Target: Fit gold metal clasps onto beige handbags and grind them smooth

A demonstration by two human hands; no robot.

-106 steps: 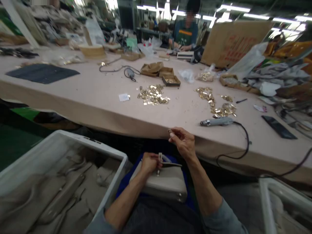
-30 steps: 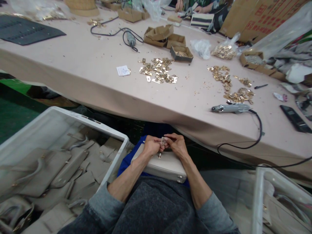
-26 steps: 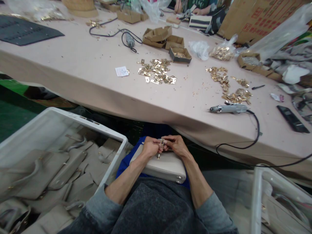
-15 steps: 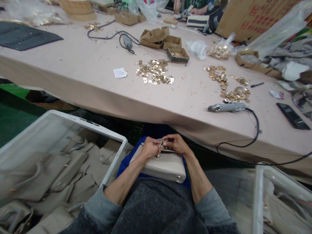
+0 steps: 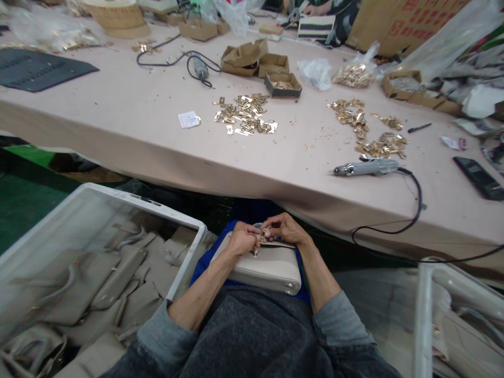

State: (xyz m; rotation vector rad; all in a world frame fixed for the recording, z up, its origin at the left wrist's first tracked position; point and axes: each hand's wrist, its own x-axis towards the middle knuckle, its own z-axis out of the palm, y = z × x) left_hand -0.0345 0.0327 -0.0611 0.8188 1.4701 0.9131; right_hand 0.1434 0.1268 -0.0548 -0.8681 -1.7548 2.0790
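Observation:
A beige handbag (image 5: 268, 270) lies across my lap, over blue cloth. My left hand (image 5: 243, 239) is closed at the bag's upper edge, its fingertips beside a small gold metal fitting (image 5: 263, 235). From the other side, my right hand (image 5: 286, 230) pinches that fitting between thumb and fingers, just over the flap. A second small gold piece (image 5: 255, 252) shows on the bag's front below my left fingertips. The fingers partly cover the flap edge, so how the fitting sits on it cannot be made out.
An electric screwdriver (image 5: 366, 167) with a black cord lies near the table edge (image 5: 244, 173). Beyond it are gold fittings (image 5: 246, 114) in heaps and small cardboard boxes (image 5: 282, 85). White crates (image 5: 202, 233) holding beige bags flank my lap. A phone (image 5: 478, 177) lies right.
The gold fitting has tilted between my fingertips, and my right hand has shifted slightly. The bag stays on my lap. The view has turned a little.

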